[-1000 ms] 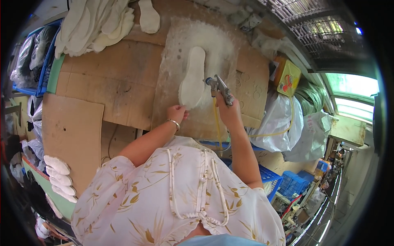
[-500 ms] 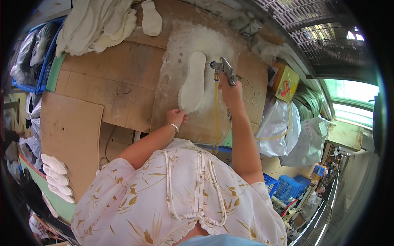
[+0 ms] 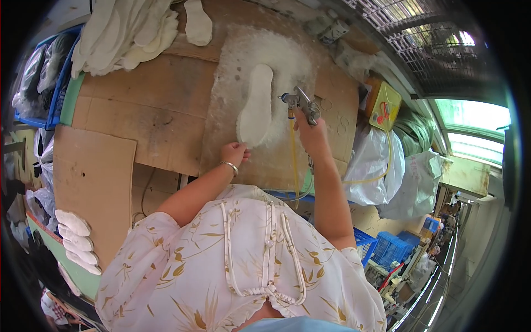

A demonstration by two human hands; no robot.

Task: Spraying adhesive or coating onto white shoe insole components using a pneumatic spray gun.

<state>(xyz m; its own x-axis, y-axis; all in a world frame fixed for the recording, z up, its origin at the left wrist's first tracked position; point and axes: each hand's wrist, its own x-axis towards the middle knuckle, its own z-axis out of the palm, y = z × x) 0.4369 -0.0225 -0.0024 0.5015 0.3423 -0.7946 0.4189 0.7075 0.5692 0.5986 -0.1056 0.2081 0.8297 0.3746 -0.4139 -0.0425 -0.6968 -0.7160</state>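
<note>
A cream, shoe-shaped insole lies flat on a whitened, residue-covered patch of cardboard, its broad end toward me. My left hand, with a bracelet at the wrist, has its fingers closed at the near edge of that insole, seeming to pinch it. In my right hand is a metal spray gun, its nozzle pointing left across the insole from just beside it. A yellowish hose hangs down from the gun. Whether spray is coming out cannot be made out.
A heap of cream insoles sits at the far left, with a single insole beside it. Several more pieces lie in an overlapping row at the near left. Plastic bags and a yellow container stand to the right.
The spray gun and my right hand have come a little nearer to me alongside the insole. My left hand stays at the insole's near end. The whole view has shifted slightly.
</note>
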